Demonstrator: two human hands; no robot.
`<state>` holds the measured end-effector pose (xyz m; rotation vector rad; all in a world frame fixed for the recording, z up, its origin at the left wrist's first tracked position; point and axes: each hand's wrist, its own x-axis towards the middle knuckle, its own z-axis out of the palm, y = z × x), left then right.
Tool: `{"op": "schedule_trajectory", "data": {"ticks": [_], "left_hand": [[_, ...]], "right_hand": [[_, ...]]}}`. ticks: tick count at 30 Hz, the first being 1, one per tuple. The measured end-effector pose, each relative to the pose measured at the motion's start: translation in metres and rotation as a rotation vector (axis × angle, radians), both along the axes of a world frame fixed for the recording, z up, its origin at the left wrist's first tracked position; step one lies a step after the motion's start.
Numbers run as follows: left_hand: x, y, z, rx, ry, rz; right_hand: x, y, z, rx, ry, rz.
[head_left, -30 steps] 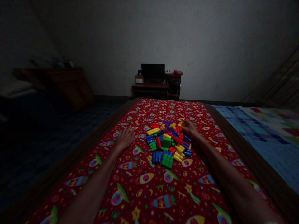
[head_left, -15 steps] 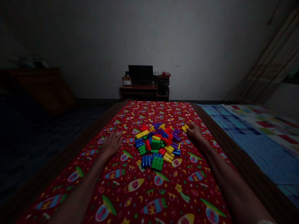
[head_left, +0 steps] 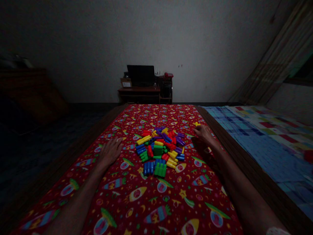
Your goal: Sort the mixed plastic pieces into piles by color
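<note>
The right hand (head_left: 204, 134) rests at the far right of the heap, its fingers loosely curled and reaching forward. Just beyond the fingertips (head_left: 197, 128) lies a small yellow block (head_left: 196, 124). The light is too dim to tell whether they touch or pinch it. The left hand (head_left: 110, 152) lies palm down on the cover, its fingers spread and holding nothing, with a gap between it and the heap.

Between the hands, a low heap of plastic blocks (head_left: 156, 148) in red, yellow, blue, green and purple sits in the middle of the bed. A green block (head_left: 160, 169) and a blue block (head_left: 148, 168) lie at its near edge. So far, nearly all the blocks lie loose in this one heap, with only the yellow block apart from it. No built shape stands up from the heap, and many blocks remain piled together.

The red bed cover (head_left: 186, 192) is printed with rockets and stars. To the right, past a wooden bed edge (head_left: 244, 164), lies a checked blanket (head_left: 266, 153). Farther ahead, a dark monitor (head_left: 141, 75) stands on a wooden desk (head_left: 138, 89) against the wall.
</note>
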<state>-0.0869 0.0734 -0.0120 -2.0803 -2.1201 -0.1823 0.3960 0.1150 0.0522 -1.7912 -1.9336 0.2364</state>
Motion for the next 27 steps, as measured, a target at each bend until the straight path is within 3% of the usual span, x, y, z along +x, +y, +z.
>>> {"op": "schedule_trajectory", "data": {"ticks": [2,4,6,9,13,17,23,27], "left_hand": [[-0.002,0.002,-0.002,0.009,-0.004,0.001],[-0.003,0.003,-0.004,0.021,-0.006,-0.002],[-0.004,0.003,-0.004,0.024,-0.002,-0.009],[-0.005,0.003,-0.003,0.014,0.009,-0.023],[-0.005,0.003,-0.001,-0.009,-0.004,-0.014],[-0.005,0.004,-0.002,-0.002,-0.007,-0.021],[-0.005,0.004,-0.002,0.023,-0.015,-0.012],[-0.003,0.003,0.001,0.011,-0.019,-0.019]], "right_hand": [[-0.014,-0.008,0.006,-0.289,-0.048,0.204],[-0.030,-0.014,0.007,-0.449,-0.062,0.377],[-0.043,-0.018,0.004,-0.432,-0.086,0.472],[-0.053,-0.020,-0.002,-0.366,-0.109,0.508],[-0.046,-0.015,-0.004,-0.397,-0.015,0.553],[-0.017,-0.007,-0.002,-0.427,0.213,0.340],[0.016,-0.005,-0.006,-0.133,0.713,-0.144],[0.016,-0.005,-0.002,0.027,0.583,-0.262]]}}
